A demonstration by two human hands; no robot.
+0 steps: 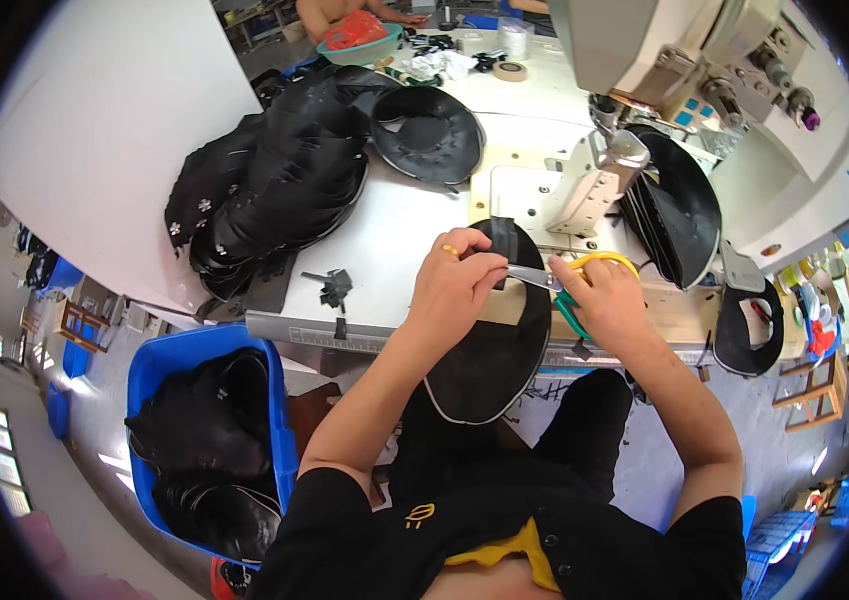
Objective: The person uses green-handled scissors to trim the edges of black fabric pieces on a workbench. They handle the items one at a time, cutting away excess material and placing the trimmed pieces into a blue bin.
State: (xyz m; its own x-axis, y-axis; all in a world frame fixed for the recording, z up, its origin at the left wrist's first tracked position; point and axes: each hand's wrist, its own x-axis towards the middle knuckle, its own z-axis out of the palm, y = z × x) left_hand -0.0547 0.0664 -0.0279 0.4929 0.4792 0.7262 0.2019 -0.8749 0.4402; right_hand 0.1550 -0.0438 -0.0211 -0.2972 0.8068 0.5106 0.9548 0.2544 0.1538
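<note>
My right hand (605, 305) holds a pair of scissors (537, 277) with one yellow and one green handle loop. Their blades point left, toward the fingertips of my left hand (453, 290). That hand, with a ring on one finger, pinches at the edge of a black leather-like piece (490, 365) with a pale rim, close to a short black strip (505, 238). My fingers hide exactly what is pinched. The black piece lies over the table's front edge and hangs toward my lap, under the sewing machine's (585, 190) front side.
A heap of black pieces (290, 165) covers the table's left, beside a curved black piece (427, 135). More black pieces (680, 210) stand right of the machine. Black scraps (335, 288) lie near the front edge. A blue bin (285, 420) holds black pieces. Another person (330, 15) sits beyond.
</note>
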